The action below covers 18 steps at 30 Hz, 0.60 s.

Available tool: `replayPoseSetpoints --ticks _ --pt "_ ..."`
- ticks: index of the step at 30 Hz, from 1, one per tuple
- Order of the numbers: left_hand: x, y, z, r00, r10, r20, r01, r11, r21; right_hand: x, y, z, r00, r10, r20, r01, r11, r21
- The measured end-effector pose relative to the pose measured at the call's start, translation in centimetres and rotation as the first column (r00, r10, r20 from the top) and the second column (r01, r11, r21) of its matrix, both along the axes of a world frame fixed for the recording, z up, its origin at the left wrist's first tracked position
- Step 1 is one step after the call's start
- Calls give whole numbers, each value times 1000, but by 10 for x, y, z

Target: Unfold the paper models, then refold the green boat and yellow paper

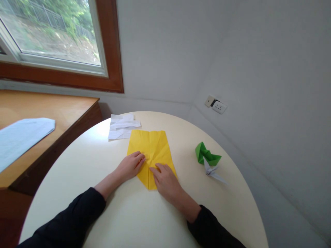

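A yellow sheet of paper point(155, 143) lies on the round table. Creases run across it, and its lower corners are folded in toward a centre line, giving a narrowed near end. My left hand point(133, 164) rests on the paper's left side, its fingers pressed together and curled down on the fold near the middle crease. On the right flap, my right hand point(165, 179) has bent fingers holding the paper down beside the centre line. The undersides of both hands' fingers are hidden.
White paper pieces point(120, 132) lie beyond the yellow sheet. To the right sit a green folded paper boat point(210, 158) and a white paper crane point(210, 171) touching it. A wooden desk point(64, 106) with light-blue material point(28, 136) stands left of the round table point(85, 158).
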State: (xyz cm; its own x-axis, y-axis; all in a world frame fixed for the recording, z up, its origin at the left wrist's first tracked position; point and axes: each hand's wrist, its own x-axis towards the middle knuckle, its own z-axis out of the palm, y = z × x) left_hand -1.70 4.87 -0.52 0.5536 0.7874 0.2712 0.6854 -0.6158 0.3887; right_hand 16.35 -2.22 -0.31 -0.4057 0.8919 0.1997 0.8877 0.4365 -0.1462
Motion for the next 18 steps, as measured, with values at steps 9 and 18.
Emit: replayPoseSetpoints --ticks 9,18 --pt "-2 0 -1 995 73 73 -67 994 -87 -10 -12 14 999 -40 10 41 993 -108" --pt "-7 1 12 790 200 579 -137 979 -153 -8 -16 12 999 -30 -12 24 949 -314"
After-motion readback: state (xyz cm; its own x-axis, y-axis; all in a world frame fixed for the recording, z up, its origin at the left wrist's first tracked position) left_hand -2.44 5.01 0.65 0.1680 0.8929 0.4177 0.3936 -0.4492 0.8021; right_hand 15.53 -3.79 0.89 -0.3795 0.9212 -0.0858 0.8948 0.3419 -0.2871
